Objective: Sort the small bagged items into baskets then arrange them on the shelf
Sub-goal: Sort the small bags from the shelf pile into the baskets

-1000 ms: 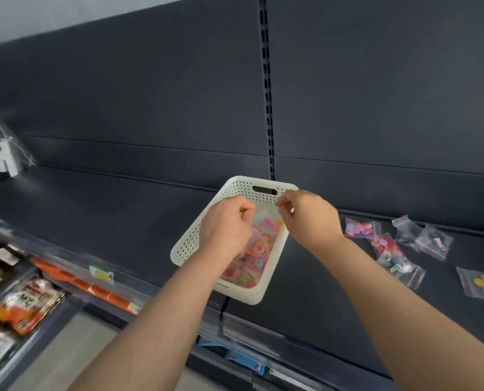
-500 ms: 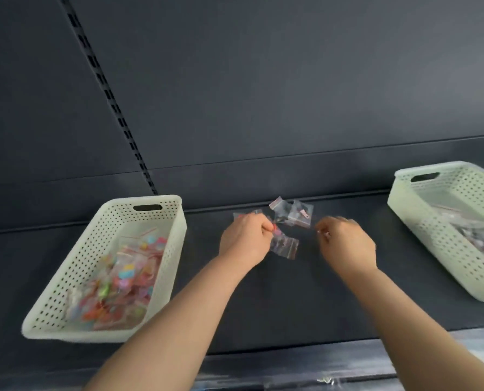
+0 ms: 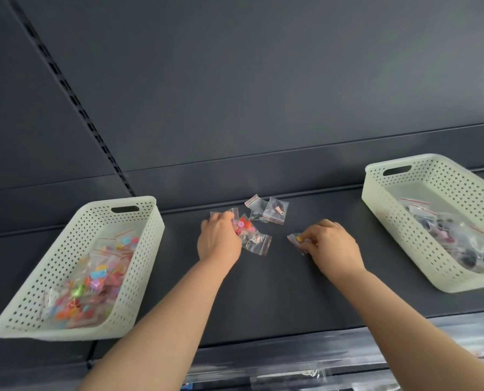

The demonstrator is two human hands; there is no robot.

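The left basket [image 3: 139,263] on the dark shelf [image 3: 263,292] holds bright-coloured bags [image 3: 94,280]. Just right of it, the left hand [image 3: 219,241] curls its fingers on a bag of red and pink pieces [image 3: 245,225], much as half a second ago; whether that bag is lifted is unclear. Clear loose bags [image 3: 266,213] lie behind. The right hand [image 3: 334,246], blurred before, now pinches a small bag with a yellow piece [image 3: 297,239]. The right basket [image 3: 404,162] holds darker bags.
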